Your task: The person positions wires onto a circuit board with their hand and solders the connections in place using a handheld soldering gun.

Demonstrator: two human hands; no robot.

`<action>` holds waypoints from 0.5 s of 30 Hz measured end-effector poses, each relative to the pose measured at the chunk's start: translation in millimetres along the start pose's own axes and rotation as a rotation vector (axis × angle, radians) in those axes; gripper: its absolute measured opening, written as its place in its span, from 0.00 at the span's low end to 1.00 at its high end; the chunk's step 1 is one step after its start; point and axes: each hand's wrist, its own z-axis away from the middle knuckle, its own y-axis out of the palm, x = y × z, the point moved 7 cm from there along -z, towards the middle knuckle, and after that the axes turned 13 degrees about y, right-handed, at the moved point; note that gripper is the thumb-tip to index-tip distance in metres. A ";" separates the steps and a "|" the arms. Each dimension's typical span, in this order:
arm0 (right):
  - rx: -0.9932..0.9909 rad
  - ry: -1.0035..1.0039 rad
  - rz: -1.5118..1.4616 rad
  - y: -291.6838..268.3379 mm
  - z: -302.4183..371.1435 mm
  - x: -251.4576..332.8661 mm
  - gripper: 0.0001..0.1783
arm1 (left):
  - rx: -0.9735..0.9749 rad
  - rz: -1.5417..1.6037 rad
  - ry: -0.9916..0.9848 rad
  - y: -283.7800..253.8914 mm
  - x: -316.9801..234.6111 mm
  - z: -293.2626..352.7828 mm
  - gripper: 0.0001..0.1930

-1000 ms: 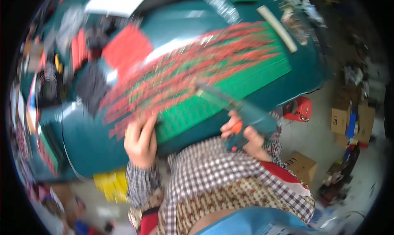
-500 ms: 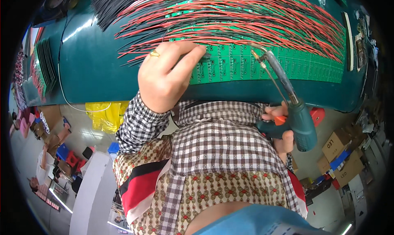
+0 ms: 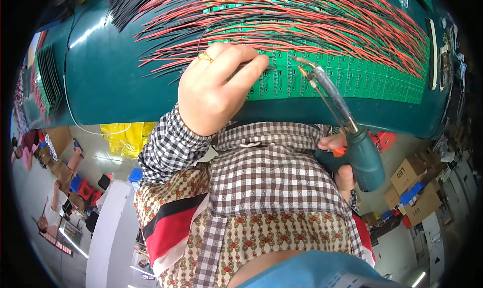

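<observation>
And here we are at the green circuit board panel (image 3: pixel 347 82), flat on the worktop (image 3: pixel 115 97), red and black wires (image 3: pixel 312 48) fanned across it and spilling past its left end. The left hand (image 3: pixel 219 89) bends over the panel's near-left part, fingers drawn inward; what lies between them is hidden, so I can't tell whether they grip a wire. Over to the right hand (image 3: pixel 345 178), wrapped around the soldering gun (image 3: pixel 366 160) off the panel's near edge, and look, the bent tip (image 3: pixel 305 62) reaches over the panel, just right of those fingertips (image 3: pixel 260 63)! Contact? Can't tell from here. Best play, I'd say: steady the left wrist, meet the joint at a constant slant, heat it briefly, give those fingertips a safe gap. Mind the neighbouring wires, too!
</observation>
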 end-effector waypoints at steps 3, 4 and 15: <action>0.014 -0.019 -0.024 1.1 -0.1 -0.7 0.31 | -0.011 0.005 0.000 -0.8 1.8 1.3 0.16; 0.003 -0.026 -0.028 0.9 -0.1 -1.1 0.30 | 0.003 0.005 -0.005 -0.1 2.5 1.9 0.16; -0.065 -0.010 -0.044 -2.8 0.1 -6.1 0.30 | 0.012 0.029 -0.003 -1.2 3.6 1.0 0.15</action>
